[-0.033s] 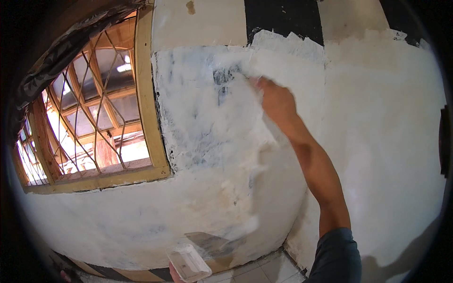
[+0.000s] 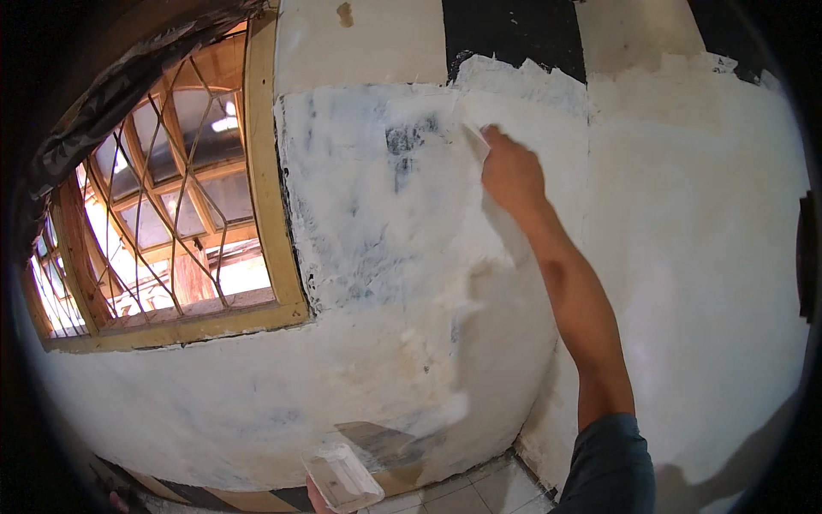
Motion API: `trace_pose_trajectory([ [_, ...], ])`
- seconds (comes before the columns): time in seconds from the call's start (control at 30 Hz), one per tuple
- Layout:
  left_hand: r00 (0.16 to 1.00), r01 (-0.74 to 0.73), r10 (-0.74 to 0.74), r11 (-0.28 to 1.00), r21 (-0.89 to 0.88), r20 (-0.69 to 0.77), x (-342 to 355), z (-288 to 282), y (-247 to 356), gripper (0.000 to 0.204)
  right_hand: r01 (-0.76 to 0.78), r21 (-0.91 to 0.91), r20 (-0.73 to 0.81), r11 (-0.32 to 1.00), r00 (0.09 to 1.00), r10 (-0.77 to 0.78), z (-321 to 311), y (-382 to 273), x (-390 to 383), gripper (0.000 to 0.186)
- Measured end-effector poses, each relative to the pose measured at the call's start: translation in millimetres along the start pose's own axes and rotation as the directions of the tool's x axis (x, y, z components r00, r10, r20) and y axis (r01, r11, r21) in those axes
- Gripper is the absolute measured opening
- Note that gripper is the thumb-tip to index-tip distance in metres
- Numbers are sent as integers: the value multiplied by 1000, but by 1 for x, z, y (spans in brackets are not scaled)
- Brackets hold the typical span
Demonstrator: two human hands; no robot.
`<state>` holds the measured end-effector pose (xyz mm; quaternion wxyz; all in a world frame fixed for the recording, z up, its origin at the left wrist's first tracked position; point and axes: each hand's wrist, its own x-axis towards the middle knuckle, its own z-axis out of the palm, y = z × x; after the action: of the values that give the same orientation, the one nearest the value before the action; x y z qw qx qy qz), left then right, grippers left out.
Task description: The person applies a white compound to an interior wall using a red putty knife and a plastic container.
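Observation:
My right hand (image 2: 514,171) reaches up to the wall (image 2: 368,231), its fingers closed round a thin, pale flat scraper (image 2: 476,137). The scraper's blade is at the wall's surface, just right of a dark patch (image 2: 402,141) that shows through the white filler. Most of its grip is hidden in my fist. Low in the picture, my left hand (image 2: 318,498) holds a white rectangular plastic tub (image 2: 344,480). Only a little of that hand shows at the tub's left side. Whitish smears of filler coat the tub's inside.
A window with a yellow wooden frame (image 2: 289,214) and metal bars is at the left, under a dark curtain (image 2: 94,107). Black and cream painted blocks (image 2: 514,34) run along the top. The wall meets another at a corner on the right, above a tiled floor (image 2: 471,493).
My right hand and the scraper have moved slightly right, away from the dark patch. My left hand and the tub stay in place.

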<state>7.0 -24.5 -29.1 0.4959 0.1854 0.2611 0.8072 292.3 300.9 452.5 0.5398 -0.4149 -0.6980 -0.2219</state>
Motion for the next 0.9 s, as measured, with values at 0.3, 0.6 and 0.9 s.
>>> trace_pose_trajectory([
  [0.3,988,-127,98,953,274,116,4,-33,9,56,-93,159,-62,983,993,104,8,12,70,33],
  [0.6,1000,-25,24,996,-83,-16,-6,-50,22,58,-32,82,-7,996,999,33,36,-107,69,32],
  [0.9,997,-55,43,976,-213,-59,-24,-52,40,57,199,10,-66,980,978,-198,47,-237,45,30],
])
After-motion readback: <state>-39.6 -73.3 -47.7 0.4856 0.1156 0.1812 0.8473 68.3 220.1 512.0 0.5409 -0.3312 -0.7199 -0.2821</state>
